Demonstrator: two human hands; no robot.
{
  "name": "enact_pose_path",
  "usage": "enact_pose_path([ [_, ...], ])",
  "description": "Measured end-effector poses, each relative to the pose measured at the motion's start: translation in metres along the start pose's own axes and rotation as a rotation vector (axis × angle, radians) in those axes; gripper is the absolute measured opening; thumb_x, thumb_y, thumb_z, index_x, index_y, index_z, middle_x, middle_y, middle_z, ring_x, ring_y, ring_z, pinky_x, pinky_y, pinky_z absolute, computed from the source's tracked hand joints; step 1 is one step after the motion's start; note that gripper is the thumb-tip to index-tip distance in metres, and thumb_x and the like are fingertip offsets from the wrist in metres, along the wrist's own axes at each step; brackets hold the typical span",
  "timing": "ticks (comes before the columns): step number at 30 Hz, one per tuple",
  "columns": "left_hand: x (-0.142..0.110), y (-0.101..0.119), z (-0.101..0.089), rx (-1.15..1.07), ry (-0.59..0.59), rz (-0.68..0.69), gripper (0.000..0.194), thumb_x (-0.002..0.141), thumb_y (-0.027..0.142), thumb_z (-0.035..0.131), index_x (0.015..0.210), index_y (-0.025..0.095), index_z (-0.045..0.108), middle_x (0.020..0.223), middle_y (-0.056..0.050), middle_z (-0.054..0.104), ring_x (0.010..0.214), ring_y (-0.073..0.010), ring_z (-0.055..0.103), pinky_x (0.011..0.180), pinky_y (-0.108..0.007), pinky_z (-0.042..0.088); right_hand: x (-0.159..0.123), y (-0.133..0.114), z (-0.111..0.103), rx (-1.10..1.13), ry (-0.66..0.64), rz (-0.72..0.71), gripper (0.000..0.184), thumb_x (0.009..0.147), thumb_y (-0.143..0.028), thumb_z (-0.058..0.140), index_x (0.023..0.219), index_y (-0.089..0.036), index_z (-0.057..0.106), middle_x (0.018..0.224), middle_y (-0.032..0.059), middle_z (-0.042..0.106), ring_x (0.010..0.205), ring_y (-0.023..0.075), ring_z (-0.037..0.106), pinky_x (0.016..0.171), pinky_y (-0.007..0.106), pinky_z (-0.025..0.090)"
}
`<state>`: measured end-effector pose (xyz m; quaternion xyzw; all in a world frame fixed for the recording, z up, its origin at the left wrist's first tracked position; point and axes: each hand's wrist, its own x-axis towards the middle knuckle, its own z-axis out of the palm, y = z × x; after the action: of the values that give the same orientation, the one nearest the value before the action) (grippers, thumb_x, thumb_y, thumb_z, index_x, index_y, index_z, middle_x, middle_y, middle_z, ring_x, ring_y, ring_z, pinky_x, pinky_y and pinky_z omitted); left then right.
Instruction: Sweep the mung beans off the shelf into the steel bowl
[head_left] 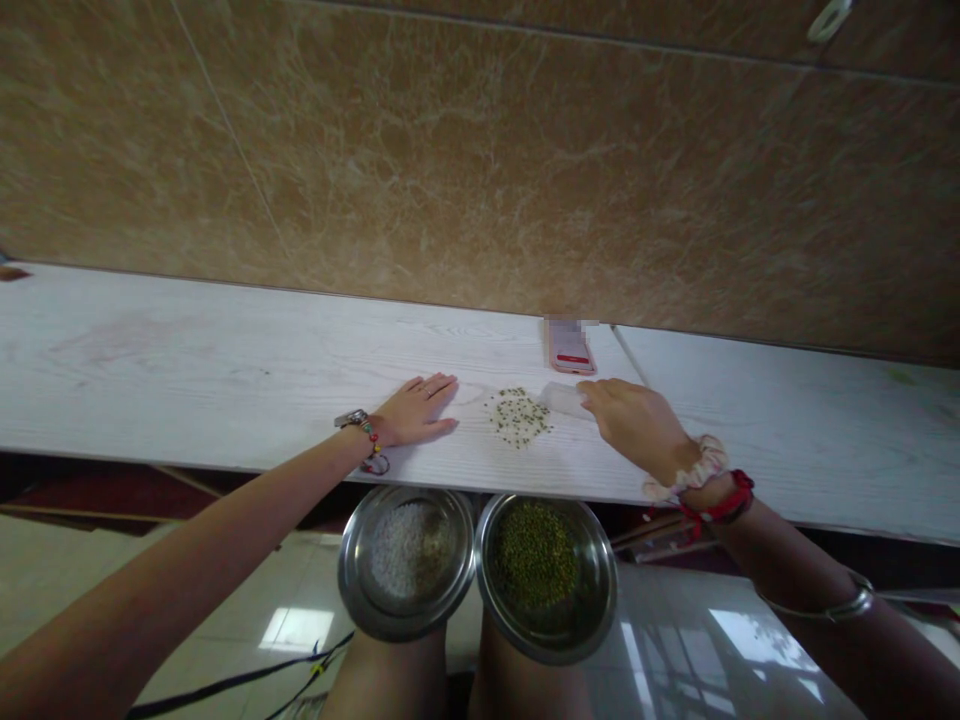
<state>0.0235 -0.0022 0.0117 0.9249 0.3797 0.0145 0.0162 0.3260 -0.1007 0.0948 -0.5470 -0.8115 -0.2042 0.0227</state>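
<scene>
L hand point(415, 412) lies palm-down & ungripped, fingers spread on the white tabletop point(187, 380), just short of the loose patch of green & pale grains point(519, 418); R hand point(637, 425) grips a see-thru piece point(562, 400) at the patch's R side. Patch is btwn hands, nearer the front edge than the wall point(450, 180), w/ tabletop running far out both sides. Phone point(571, 345) is nr the wall; bowl of white grains point(349, 590) & bowl of green beans point(594, 605) sit side by side just below the front edge.
</scene>
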Motion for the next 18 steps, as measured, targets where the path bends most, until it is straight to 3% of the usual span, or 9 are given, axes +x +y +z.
enact_pose_path([
  [4,-0.001,0.000,0.001,-0.024,0.026,-0.007,0.060,0.092,0.050,0.037,0.141,0.015,0.033,0.152,-0.014,0.033,0.138,-0.0277,0.031,0.112,-0.045,0.024,-0.014,-0.003,0.001,0.009,0.089,-0.106,0.023,0.088,-0.011,0.044,0.092,-0.016,0.066,0.084,0.0084,0.072,0.073,0.0187,0.063,0.064,0.029,0.044],
  [8,-0.003,0.000,0.003,-0.032,0.078,0.000,0.054,0.093,0.048,0.037,0.136,0.016,0.039,0.150,-0.012,0.037,0.137,-0.0264,0.034,0.111,-0.043,0.027,-0.022,-0.004,0.000,0.007,0.204,-0.122,0.025,0.088,-0.009,0.043,0.097,-0.015,0.066,0.081,0.0073,0.071,0.071,0.0182,0.062,0.063,0.029,0.044],
  [18,-0.005,-0.002,0.010,-0.027,0.187,0.046,0.040,0.093,0.040,0.039,0.127,0.019,0.047,0.143,-0.012,0.046,0.132,-0.0253,0.043,0.106,-0.042,0.036,-0.039,-0.011,-0.007,0.040,0.277,-0.277,0.024,0.086,-0.006,0.043,0.092,-0.014,0.064,0.076,0.0070,0.069,0.065,0.0164,0.058,0.060,0.028,0.043],
])
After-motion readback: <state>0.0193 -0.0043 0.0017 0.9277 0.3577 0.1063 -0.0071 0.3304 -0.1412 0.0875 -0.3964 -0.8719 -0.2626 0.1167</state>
